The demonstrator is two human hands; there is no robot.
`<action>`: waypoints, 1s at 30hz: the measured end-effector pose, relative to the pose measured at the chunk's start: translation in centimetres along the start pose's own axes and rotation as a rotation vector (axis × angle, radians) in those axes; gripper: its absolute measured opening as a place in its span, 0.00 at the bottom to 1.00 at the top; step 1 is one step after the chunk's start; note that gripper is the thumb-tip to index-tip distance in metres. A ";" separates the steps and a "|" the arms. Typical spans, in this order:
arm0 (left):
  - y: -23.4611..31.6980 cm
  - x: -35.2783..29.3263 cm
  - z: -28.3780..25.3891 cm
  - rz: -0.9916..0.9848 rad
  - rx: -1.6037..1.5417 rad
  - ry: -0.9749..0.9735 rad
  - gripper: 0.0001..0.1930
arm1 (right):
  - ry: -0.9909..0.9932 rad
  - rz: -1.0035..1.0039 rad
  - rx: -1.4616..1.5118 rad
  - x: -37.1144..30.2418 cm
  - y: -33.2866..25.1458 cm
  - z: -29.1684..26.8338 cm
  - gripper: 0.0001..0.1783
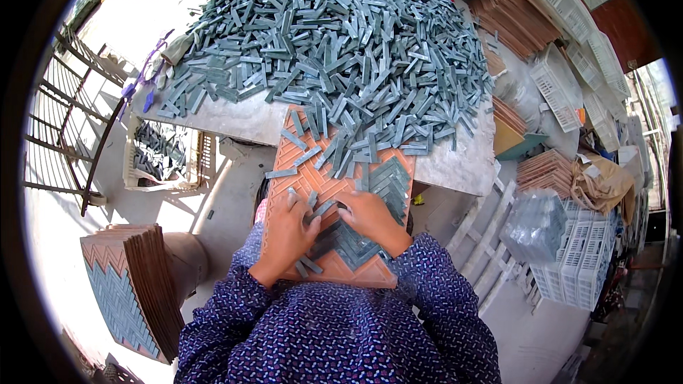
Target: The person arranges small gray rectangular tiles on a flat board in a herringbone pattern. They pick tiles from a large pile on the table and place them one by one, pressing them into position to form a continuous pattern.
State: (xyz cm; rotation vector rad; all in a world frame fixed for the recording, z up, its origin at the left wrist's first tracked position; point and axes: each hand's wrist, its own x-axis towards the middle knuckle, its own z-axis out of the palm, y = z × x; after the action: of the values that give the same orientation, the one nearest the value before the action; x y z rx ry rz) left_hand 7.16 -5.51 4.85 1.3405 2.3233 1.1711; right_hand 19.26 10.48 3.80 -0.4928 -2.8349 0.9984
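An orange-brown moulded tray [334,270] with herringbone grooves leans between my lap and the table edge. Grey-green stone strips [359,245] fill the grooves along its right side and lower middle; others lie loose on its upper part. My left hand [288,231] is closed over the tray's left half, a small strip [312,199] at its fingertips. My right hand [371,217] has its fingers curled over the middle. One short strip [324,208] spans the gap between the two hands, touching the fingers of each. My palms hide part of the grooves.
A large heap of stone strips [341,35] covers the table [455,171]. At left stand a crate of strips [163,153], a metal rack [67,124] and a stack of filled trays [131,284]. White plastic crates [576,256] and stacked trays [544,174] are at right.
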 end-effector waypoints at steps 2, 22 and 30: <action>-0.1 0.2 -0.2 -0.007 -0.012 0.001 0.10 | -0.036 0.017 -0.026 0.3 0.2 0.0 0.12; -0.5 -1.5 0.1 -0.093 -0.050 -0.125 0.09 | 0.055 0.080 0.124 -5.1 0.6 -1.3 0.14; 0.1 -1.2 0.5 -0.060 -0.046 -0.113 0.09 | 0.342 -0.012 -0.001 -5.9 0.0 1.9 0.10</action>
State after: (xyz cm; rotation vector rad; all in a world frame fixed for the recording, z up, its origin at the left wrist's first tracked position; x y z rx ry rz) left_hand 8.14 -6.23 4.38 1.2781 2.2276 1.0946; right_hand 24.46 7.36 2.42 -0.5828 -2.5313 0.8198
